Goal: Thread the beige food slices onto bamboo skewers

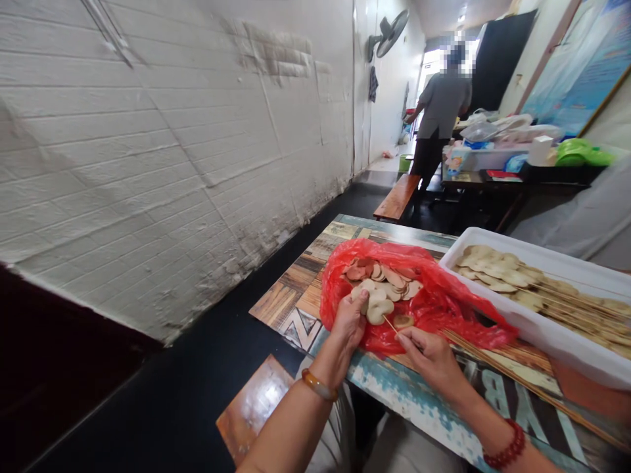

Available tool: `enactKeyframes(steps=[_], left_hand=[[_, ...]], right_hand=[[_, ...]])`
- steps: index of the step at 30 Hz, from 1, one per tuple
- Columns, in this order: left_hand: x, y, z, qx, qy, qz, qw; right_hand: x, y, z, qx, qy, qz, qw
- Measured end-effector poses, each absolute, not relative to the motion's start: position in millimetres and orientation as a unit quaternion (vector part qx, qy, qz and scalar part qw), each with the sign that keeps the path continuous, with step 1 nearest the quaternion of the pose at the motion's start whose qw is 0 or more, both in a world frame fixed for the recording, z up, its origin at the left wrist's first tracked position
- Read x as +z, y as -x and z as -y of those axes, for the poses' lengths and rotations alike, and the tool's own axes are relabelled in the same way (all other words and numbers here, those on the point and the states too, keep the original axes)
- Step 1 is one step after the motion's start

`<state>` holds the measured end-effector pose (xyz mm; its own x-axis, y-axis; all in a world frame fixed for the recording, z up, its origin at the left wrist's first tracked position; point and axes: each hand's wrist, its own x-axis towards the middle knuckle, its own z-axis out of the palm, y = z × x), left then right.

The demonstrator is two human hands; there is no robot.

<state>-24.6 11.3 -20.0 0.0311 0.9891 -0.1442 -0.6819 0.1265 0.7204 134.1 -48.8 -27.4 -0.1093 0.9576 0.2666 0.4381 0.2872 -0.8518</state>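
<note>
My left hand (351, 322) is closed on pale round food slices (377, 307), pinching them at the near edge of an open red plastic bag (340, 263). My right hand (428, 355) grips a thin wooden skewer (390, 323), whose far end meets the slices. More slices (389, 279), pale and pinkish, lie heaped inside the bag behind my fingers. One loose round slice (404, 321) rests on the red plastic near the skewer. Bare skewers (493, 358) stretch along the table under and beyond my right hand.
A white plastic tray (532, 315) on the right holds several skewered flat slices. The patterned table (290, 295) stands beside a wooden stool (254, 401). A person (441, 108) stands farther back by a bench (398, 197) and a cluttered table (522, 184). A white wall (197, 131) runs along the left.
</note>
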Motion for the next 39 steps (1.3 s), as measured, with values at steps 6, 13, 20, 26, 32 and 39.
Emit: enactKeyframes(steps=[6, 13, 20, 26, 32, 39], left_hand=[[-13, 25, -7, 0.627, -0.219, -0.286, 0.691], [-6, 24, 3, 0.569, -0.269, -0.230, 0.743], [5, 16, -6, 0.608, -0.264, -0.240, 0.709], [13, 16, -9, 0.605, -0.258, -0.227, 0.718], [15, 8, -6, 0.585, -0.269, -0.233, 0.729], [10, 2, -8, 0.608, -0.269, -0.282, 0.692]], right_hand=[[-24, -134, 50, 0.310, 0.511, 0.698, 0.395], [-20, -135, 52, 0.361, 0.537, 0.630, 0.429], [-24, -137, 56, 0.358, 0.532, 0.622, 0.449], [-21, -136, 59, 0.359, 0.524, 0.637, 0.438], [-21, -136, 58, 0.339, 0.523, 0.641, 0.448], [-16, -137, 58, 0.319, 0.521, 0.654, 0.446]])
